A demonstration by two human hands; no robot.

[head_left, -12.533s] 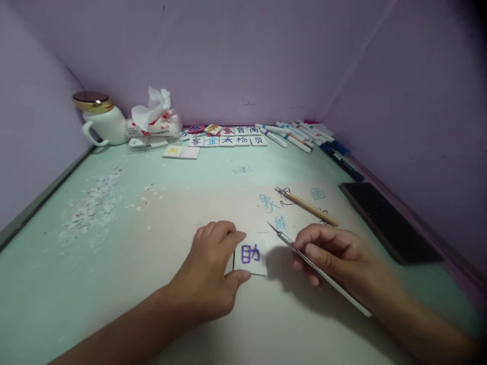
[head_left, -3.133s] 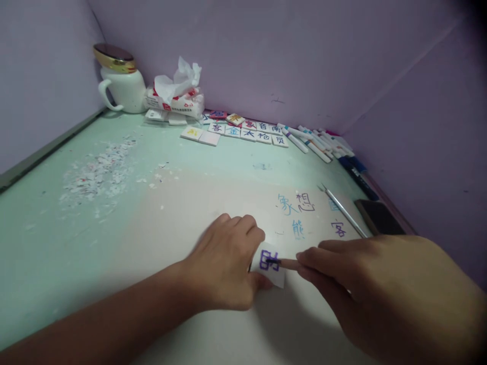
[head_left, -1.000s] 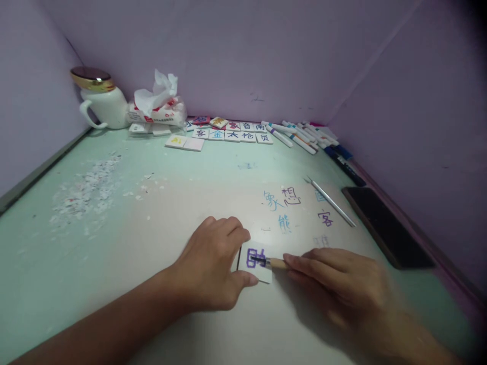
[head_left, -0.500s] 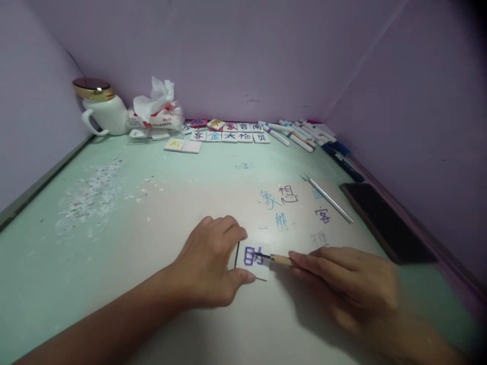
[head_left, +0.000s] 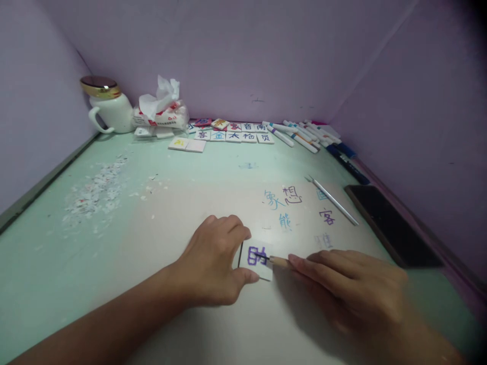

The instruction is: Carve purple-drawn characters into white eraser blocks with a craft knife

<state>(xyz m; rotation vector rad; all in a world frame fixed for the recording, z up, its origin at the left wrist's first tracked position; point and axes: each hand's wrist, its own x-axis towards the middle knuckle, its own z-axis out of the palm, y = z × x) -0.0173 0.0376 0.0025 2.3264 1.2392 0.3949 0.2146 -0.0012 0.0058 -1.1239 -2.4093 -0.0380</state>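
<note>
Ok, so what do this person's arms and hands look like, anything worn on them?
The left hand and right hand are both bare, with no gloves or rings to be seen. The visible forearms show no sleeves, watch or bracelet.

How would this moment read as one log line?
Left hand: holds white tile by edges | Right hand: holds wooden-handled tool, tip over tile's face | Nearby: silver knife, dark phone

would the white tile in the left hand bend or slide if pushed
The tile probably wouldn't bend, as its edges look straight in the left hand. Being flat and square, it would likely slide, not roll.
</note>
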